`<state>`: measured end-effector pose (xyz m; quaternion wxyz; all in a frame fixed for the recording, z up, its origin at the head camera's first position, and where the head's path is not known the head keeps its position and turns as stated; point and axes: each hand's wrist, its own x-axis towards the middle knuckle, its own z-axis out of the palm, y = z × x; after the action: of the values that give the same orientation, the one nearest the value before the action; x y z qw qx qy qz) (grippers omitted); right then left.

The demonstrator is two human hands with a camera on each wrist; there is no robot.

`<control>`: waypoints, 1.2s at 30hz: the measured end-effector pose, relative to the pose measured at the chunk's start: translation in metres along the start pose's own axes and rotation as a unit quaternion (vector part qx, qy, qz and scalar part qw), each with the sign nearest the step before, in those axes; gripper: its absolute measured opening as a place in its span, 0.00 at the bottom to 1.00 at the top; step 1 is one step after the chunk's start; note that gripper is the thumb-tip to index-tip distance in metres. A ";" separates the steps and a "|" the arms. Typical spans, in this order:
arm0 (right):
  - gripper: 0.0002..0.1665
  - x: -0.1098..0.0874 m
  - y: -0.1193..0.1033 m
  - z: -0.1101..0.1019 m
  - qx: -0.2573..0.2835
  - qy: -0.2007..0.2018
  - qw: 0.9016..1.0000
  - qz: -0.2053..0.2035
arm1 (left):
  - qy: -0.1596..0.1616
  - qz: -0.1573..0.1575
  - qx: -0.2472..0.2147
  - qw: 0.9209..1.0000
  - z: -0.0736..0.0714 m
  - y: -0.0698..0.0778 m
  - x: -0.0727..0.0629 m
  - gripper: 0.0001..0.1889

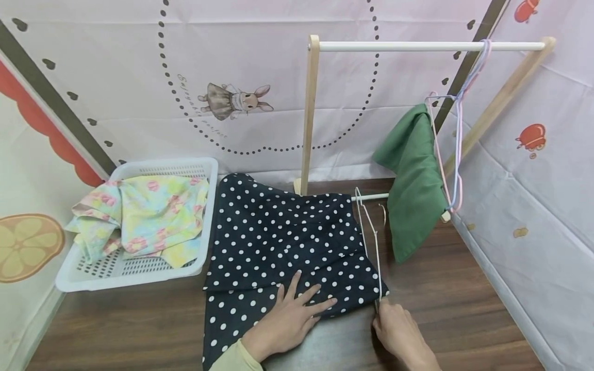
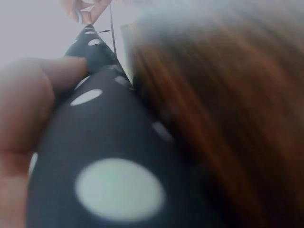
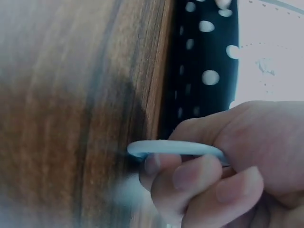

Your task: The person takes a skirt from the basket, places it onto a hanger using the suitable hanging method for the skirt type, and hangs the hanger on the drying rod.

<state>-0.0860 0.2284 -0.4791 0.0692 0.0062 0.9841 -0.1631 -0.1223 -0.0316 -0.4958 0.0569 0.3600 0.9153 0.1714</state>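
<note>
Black with white dots, one dotted cloth is spread in folds closest to the person, and across it one left hand is laid with fingers fanned wide apart; nothing is gripped by it. One right hand is closed, and one end of one white hanger is held by it between thumb and curled fingers, as is shown by the right wrist view. One pale sleeve is seen at the left wrist.

The dotted cloth is pressed under the left hand and is reached at its right corner by the right hand; along that right edge the white hanger is set, its narrow far end pointed away from the person. All of this is borne by a brown, wood-grained surface.

Farther off, to the left, one white basket is filled with flowered fabric; whether one piece or more is held there cannot be told. At the right, one rack is stood, with two wooden uprights and a white rail. From that rail at least two pink and lilac hangers are hung close together, and by them one green cloth is carried. Behind, the space is closed in by a pale sheet, on which one rabbit, dotted lines and small hearts are printed
</note>
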 end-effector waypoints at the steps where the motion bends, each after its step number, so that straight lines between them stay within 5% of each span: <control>1: 0.10 -0.001 0.000 0.000 0.003 0.002 1.000 -0.001 | -0.005 -0.002 0.000 1.000 0.000 0.000 0.000 0.24; 19: 0.11 -0.024 0.012 0.003 -0.001 -0.009 1.000 0.022 | -0.003 -0.003 -0.045 0.999 -0.004 -0.002 -0.002 0.22; 33: 0.13 -0.020 0.017 0.008 0.009 0.069 0.997 -0.023 | 0.003 -0.003 -0.071 0.997 -0.006 -0.003 -0.002 0.22; 36: 0.12 -0.016 0.016 0.008 0.012 0.057 0.998 -0.021 | 0.000 -0.006 -0.082 0.997 -0.006 -0.003 -0.002 0.22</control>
<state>-0.0685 0.2412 -0.4890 0.0100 -0.0040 0.9844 -0.1757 -0.1243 -0.0365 -0.4914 0.0870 0.3490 0.9001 0.2458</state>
